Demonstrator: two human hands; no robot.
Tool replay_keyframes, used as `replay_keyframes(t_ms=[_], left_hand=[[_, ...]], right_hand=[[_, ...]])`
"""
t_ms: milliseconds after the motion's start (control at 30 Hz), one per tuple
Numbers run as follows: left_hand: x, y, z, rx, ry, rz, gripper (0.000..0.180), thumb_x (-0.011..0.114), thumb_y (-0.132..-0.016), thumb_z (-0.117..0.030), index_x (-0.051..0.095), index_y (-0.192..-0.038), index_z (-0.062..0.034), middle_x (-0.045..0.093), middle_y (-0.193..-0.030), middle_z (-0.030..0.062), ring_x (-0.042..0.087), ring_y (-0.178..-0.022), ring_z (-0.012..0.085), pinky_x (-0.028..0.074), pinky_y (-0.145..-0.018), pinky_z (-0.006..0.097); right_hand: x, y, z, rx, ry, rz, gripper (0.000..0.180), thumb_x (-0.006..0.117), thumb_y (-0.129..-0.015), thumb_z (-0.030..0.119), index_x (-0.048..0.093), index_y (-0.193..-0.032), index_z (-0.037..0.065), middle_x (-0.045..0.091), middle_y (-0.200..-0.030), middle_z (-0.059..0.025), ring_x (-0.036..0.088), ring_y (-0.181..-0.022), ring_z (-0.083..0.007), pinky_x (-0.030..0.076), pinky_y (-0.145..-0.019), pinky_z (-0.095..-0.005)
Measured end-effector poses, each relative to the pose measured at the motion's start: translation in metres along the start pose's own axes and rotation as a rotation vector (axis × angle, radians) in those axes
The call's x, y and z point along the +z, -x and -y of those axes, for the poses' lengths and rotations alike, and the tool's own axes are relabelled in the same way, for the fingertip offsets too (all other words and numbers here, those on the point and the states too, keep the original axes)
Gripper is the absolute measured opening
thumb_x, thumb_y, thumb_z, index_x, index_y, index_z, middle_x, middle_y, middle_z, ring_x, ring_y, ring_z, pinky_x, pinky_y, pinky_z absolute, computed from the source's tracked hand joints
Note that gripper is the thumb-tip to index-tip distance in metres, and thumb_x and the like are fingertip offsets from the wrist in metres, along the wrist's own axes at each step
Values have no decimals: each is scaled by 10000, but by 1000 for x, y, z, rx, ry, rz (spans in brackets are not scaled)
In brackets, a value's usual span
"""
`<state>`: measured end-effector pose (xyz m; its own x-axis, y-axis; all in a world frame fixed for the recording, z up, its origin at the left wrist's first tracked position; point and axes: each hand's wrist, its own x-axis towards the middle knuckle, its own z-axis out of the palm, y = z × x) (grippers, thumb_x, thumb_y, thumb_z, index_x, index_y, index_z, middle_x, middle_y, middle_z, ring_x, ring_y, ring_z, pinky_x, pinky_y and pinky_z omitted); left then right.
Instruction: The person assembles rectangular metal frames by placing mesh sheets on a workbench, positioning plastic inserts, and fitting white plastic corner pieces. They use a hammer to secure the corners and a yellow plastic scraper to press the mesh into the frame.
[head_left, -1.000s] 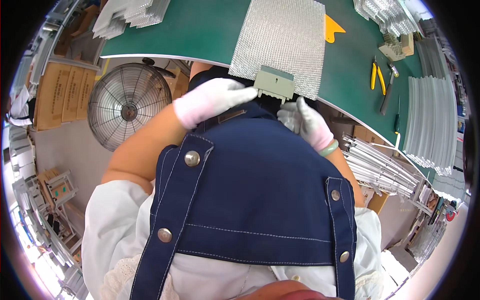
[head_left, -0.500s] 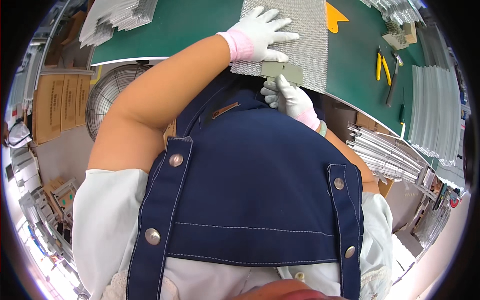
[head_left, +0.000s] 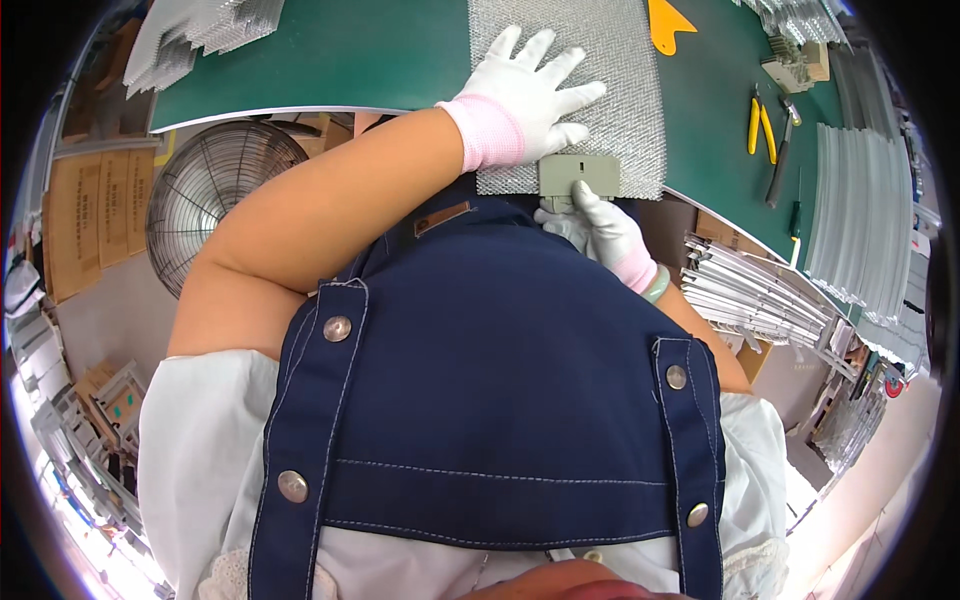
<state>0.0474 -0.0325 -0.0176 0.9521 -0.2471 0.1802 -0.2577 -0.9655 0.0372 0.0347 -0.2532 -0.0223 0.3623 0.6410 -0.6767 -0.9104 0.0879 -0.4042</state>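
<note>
My left hand (head_left: 530,98), in a white glove with a pink cuff, lies flat with spread fingers on a silvery mesh sheet (head_left: 630,110). The sheet reaches over the near edge of the green-topped table (head_left: 340,65). At that edge, my right hand (head_left: 605,232), gloved the same way, grips a grey-green flat block (head_left: 578,176) with a small slot in it. Its thumb rests on the block's near side, while the other fingers are partly hidden below. The block sits against the sheet's near edge, just below my left thumb.
An orange triangular scraper (head_left: 668,27) lies right of the sheet. Yellow-handled cutters (head_left: 761,130), a hammer-like tool (head_left: 782,160) and a screwdriver (head_left: 797,215) are farther right, beside stacked pale strips (head_left: 865,220). Pleated mesh (head_left: 200,35) lies at the far left. A fan (head_left: 210,190) stands left below the table.
My right hand and the block appear slightly lower and farther right. The left hand stays flat on the mesh with fingers spread. The whole view has shifted a little.
</note>
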Motion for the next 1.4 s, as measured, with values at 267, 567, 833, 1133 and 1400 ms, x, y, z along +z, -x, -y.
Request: replay_keyframes(t_ms=[267,567,833,1133,1400], left_hand=[[-2,0,-2,-37,7,19,581,446,-974,-533,391,-1505,-302,349,-1569,137,287,-1449,405,171,-1188,580],[-36,-33,-7,-68,79,238,696,551,-882,-615,472,-1445,-215,410,-1502,194,334,-1405,419,199,-1170,558],[-9,-26,-16,-100,111,50,779,597,-810,-675,532,-1381,-148,458,-1435,211,357,-1382,381,198,-1164,531],[-4,-18,-21,-82,77,21,697,548,-893,-608,488,-1433,-173,415,-1484,225,318,-1421,416,171,-1182,553],[-7,-13,-9,32,69,25,633,534,-920,-572,503,-1428,-195,437,-1474,196,359,-1400,374,211,-1170,531]], right_hand=[[18,5,0,-72,34,-90,402,593,-995,328,553,-1204,-13,653,-990,-134,652,-848,-213,556,-763,-332],[5,-4,10,-41,-90,56,363,589,-995,331,565,-1149,3,655,-951,-128,634,-756,-189,537,-698,-312],[11,-9,8,-184,-91,-6,259,585,-992,259,547,-1142,51,627,-895,-60,586,-668,-138,500,-599,-265],[3,4,-6,-141,-165,67,265,581,-1002,225,533,-1201,56,626,-973,-91,598,-746,-160,509,-626,-262],[-4,0,-9,-256,-76,164,306,636,-979,192,525,-1227,53,612,-1048,-85,596,-808,-164,513,-678,-256]])
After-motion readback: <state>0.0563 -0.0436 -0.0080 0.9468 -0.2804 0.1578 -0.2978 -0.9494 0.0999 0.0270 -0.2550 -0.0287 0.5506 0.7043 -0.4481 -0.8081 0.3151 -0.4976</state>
